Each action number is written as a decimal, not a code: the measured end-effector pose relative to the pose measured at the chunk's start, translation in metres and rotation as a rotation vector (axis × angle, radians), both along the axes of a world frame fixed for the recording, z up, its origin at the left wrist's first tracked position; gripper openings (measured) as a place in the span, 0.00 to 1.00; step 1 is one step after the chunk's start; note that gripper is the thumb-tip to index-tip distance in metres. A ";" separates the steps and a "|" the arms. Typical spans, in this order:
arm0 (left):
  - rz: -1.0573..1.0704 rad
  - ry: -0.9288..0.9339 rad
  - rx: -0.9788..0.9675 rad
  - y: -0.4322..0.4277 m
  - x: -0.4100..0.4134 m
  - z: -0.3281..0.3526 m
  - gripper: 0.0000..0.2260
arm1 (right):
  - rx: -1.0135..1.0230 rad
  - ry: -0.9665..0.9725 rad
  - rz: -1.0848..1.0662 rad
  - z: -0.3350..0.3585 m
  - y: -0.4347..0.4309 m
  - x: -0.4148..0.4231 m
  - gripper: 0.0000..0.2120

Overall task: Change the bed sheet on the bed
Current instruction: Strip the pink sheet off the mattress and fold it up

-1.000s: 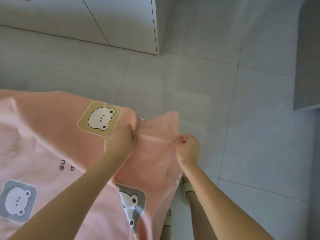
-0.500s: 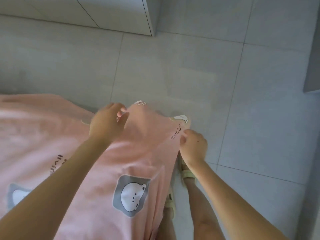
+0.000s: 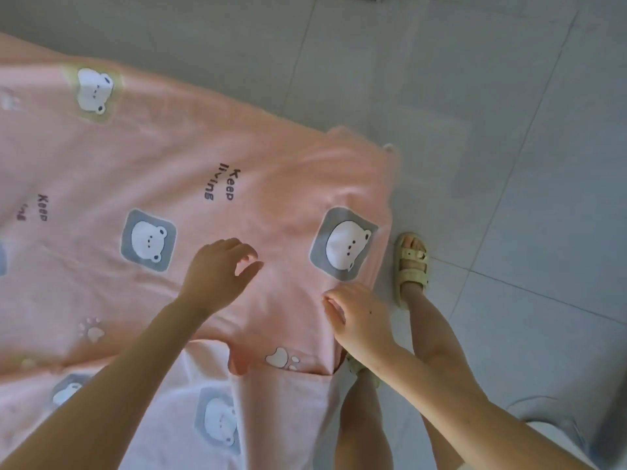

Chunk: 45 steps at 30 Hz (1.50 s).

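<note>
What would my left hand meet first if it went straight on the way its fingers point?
Probably the pink sheet, around the grey bear patch just ahead of the left hand. Depth is unclear, so it might pass just above the fabric.

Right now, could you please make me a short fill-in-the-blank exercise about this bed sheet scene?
1. The bed sheet is ___ in colour.
2. Its printed words read "Keep ___".
3. Each grey square on it shows a white ___.
4. The sandal stands on a grey tiled ___.
Missing words: pink; living; bear; floor.
</note>
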State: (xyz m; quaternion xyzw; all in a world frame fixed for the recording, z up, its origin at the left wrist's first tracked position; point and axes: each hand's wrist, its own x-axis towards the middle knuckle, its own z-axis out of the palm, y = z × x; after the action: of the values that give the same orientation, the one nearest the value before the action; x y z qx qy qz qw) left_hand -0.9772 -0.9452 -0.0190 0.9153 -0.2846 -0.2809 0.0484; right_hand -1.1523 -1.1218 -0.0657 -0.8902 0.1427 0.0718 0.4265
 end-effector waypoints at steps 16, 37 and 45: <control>-0.195 -0.002 0.136 0.139 -0.127 -0.028 0.34 | -0.328 0.097 0.325 -0.010 0.148 -0.055 0.14; 0.098 -0.418 -0.032 0.097 -0.046 0.056 0.04 | 0.084 0.160 -0.253 0.013 -0.022 -0.099 0.19; -0.081 -0.462 -0.147 -0.032 0.052 0.105 0.14 | -0.020 0.069 -0.425 0.042 -0.135 -0.018 0.25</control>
State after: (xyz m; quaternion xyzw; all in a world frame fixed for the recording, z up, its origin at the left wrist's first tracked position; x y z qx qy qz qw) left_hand -0.9255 -0.9770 0.0857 0.9372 -0.3440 -0.0443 0.0374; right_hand -1.1703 -1.2566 -0.0240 -0.8415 0.3424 0.0094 0.4179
